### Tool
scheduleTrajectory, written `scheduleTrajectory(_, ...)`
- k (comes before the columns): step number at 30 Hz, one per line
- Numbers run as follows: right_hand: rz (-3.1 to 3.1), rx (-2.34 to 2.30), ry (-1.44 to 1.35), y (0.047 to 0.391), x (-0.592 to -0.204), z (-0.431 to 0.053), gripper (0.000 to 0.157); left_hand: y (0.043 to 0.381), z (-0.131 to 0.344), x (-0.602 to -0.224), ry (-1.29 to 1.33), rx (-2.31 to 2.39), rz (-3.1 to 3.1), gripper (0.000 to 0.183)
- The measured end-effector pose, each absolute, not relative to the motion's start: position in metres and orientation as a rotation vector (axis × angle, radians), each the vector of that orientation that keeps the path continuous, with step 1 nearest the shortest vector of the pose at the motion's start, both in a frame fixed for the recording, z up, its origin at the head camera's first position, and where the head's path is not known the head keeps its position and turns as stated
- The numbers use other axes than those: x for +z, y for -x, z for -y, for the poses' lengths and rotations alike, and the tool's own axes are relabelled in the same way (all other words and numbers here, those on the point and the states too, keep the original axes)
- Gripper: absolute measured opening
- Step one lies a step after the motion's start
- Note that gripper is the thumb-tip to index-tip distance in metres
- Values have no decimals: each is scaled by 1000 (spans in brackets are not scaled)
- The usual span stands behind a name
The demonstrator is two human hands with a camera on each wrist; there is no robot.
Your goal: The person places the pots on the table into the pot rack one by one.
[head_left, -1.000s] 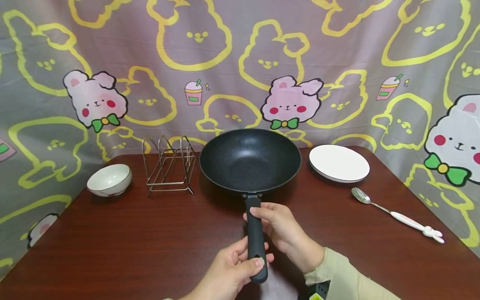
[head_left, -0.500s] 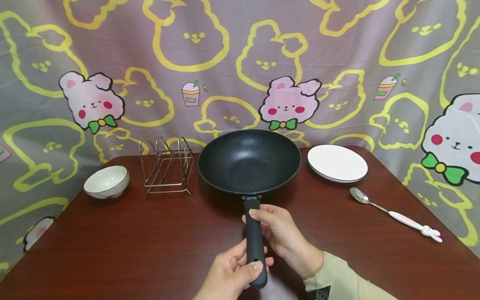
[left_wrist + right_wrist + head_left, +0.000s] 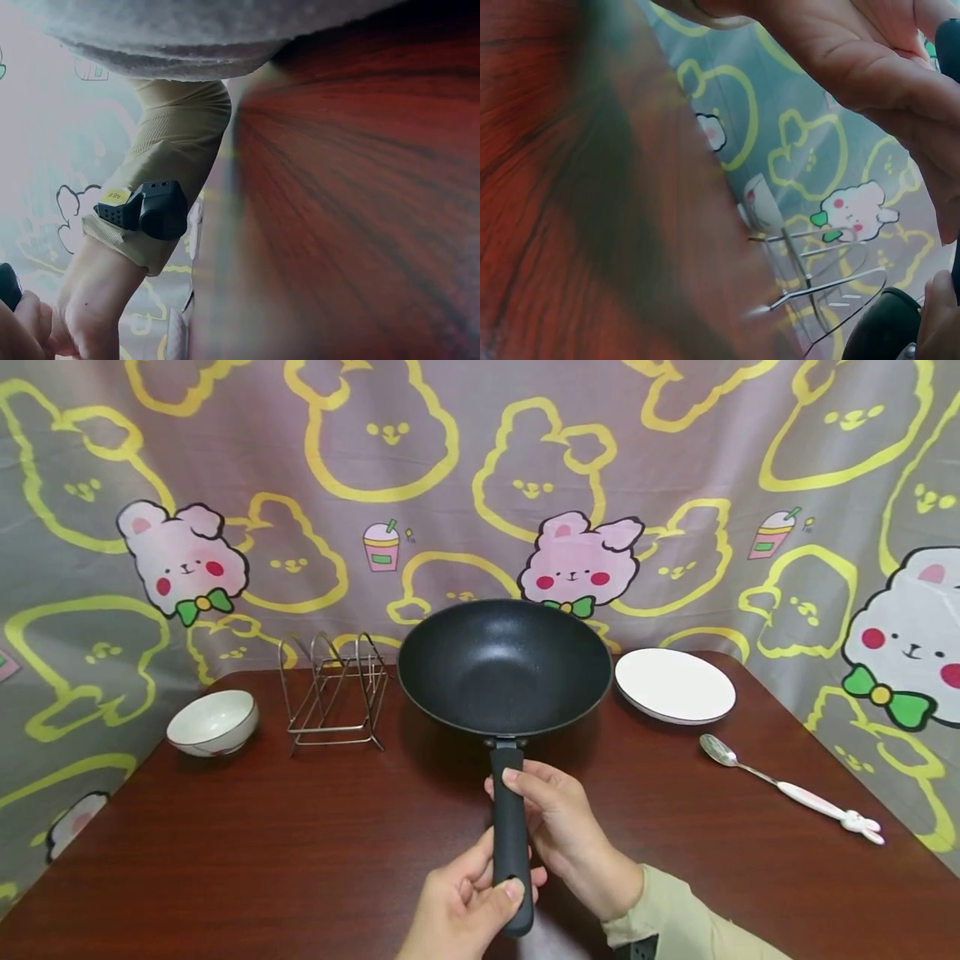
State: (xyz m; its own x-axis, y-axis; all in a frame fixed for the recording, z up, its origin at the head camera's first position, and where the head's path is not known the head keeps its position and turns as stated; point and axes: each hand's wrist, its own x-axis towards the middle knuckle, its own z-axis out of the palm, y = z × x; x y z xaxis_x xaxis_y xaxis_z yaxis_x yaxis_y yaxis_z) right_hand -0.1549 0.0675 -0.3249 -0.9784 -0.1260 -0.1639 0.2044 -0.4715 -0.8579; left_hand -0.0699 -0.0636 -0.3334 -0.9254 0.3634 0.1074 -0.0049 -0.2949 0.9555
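Note:
A black wok (image 3: pixel 504 672) with a long black handle (image 3: pixel 510 814) tilts toward me in the middle of the head view, above a shadow on the table. My left hand (image 3: pixel 467 902) grips the end of the handle, thumb on top near its hanging hole. Closer to the pan, my right hand (image 3: pixel 572 839) holds the same handle from the right side, thumb on top and fingers mostly hidden beneath. The left wrist view catches the right sleeve (image 3: pixel 176 131) and a wrist camera (image 3: pixel 161 210). Part of the wok (image 3: pixel 885 326) shows low in the right wrist view.
Left of the wok stand a wire rack (image 3: pixel 337 727) and a white bowl (image 3: pixel 213 724). A white plate (image 3: pixel 675 685) lies at the back right, with a rabbit-handled spoon (image 3: pixel 776 785) in front of it. A patterned curtain (image 3: pixel 450 468) hangs behind the brown table (image 3: pixel 300 852).
The far rim of the wok has risen and the pan sits slightly higher and farther right. Both hands keep their hold on the handle. The other objects stay put.

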Motion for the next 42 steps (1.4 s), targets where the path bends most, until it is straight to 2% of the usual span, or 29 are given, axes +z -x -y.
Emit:
scheduleTrajectory(10, -1409, -2566, -41, 149, -312, -69, 25, 65, 61, -326, -569, 2384, -1691, 58)
scheduleTrajectory(16, -1265, -2593, 13, 149, -314, -64, 23, 63, 57, -326, -638, 2436, -1715, 53)
scheduleTrajectory(23, -866, -2591, 361, 155, -322, -64, 25, 62, 55, -334, -702, 2469, -1646, 53)
scheduleTrajectory(28, -700, -2579, 494, 159, -317, -61, 27, 62, 55, -333, -729, 2483, -1605, 52)
scheduleTrajectory(36, -488, -2542, 483, 164, -312, -51, 24, 67, 53, -334, -853, 2550, -1624, 50)
scheduleTrajectory(42, -630, -2585, 493, 168, -309, -45, 24, 73, 55, -338, -906, 2600, -1584, 50)
